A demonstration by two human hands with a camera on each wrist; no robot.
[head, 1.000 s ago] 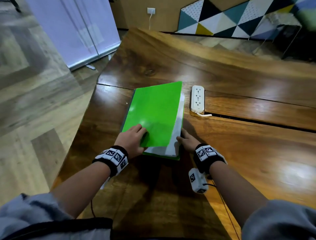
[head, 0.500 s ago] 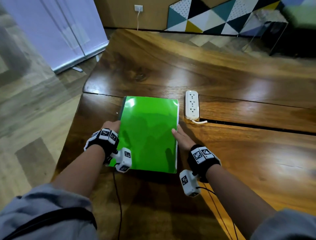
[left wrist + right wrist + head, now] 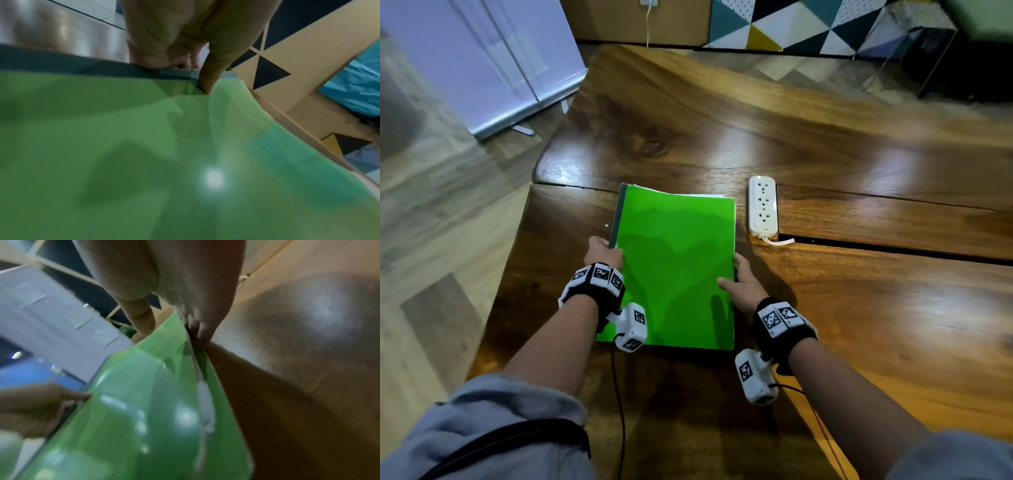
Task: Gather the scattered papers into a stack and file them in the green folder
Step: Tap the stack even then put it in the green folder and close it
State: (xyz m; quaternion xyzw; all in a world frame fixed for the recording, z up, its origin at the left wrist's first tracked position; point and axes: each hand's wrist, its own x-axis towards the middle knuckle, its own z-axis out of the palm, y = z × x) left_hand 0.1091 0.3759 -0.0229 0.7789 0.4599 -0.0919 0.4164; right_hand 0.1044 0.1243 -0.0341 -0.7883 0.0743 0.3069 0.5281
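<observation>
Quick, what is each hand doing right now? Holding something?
Left hand: grips the spine edge of the shiny green plastic folder, thumb on its cover.
Right hand: pinches the folder's open right edge.

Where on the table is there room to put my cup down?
Bare wood lies right of the power strip and beyond the green folder toward the wall. It's crowded near the edge, where the left hand and right hand grip the folder's sides.
</observation>
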